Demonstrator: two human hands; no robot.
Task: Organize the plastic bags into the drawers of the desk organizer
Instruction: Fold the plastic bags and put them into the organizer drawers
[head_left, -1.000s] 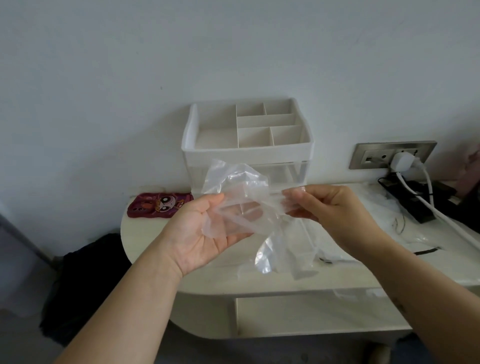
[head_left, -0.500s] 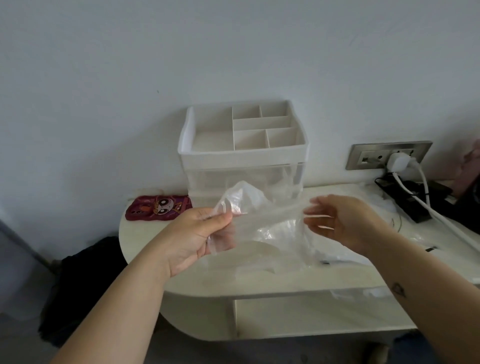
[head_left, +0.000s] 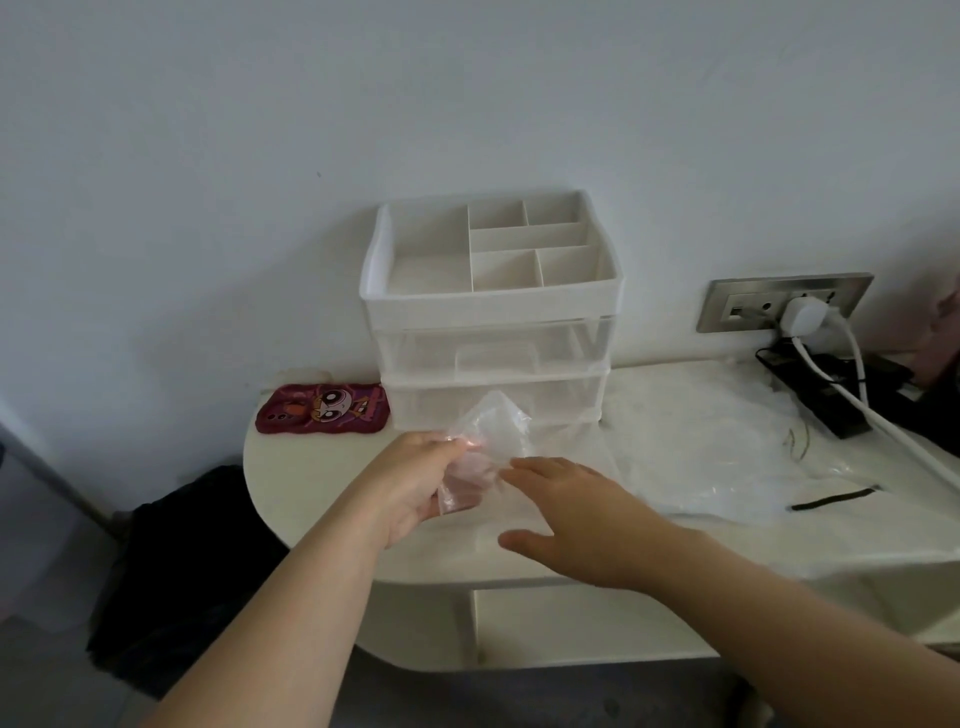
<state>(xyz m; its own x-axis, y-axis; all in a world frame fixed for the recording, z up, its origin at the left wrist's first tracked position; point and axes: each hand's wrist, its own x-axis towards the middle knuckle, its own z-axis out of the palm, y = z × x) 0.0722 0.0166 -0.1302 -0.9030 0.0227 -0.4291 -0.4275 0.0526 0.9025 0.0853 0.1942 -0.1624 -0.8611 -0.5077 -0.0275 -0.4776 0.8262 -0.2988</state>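
Near the front edge of the desk (head_left: 311, 493), just before the desk organizer (head_left: 488, 306), the left hand (head_left: 415, 483) grips a small clear plastic bag (head_left: 485, 441), bunched or folded down, with fingers and thumb curled round its near end. The right hand (head_left: 566, 514) lies flat and released beside it, fingers straight, their tips at the bag's right edge; whether they touch it I cannot tell. Both the upper drawer (head_left: 493, 353) and the lower drawer (head_left: 441, 405) look pushed in, and through their clear fronts I can make out no bags for certain, so the storing seems hardly begun. To the right, a loose heap of plastic bags (head_left: 701, 447) is spread over the desk between the organizer and the black power strip (head_left: 815, 400), waiting to be sorted. By my reckoning this bag is being made compact; left to do are opening a drawer, laying it in, and repeating for the heap. A red phone case (head_left: 322, 408) lies to the organizer's left, apart from the work.
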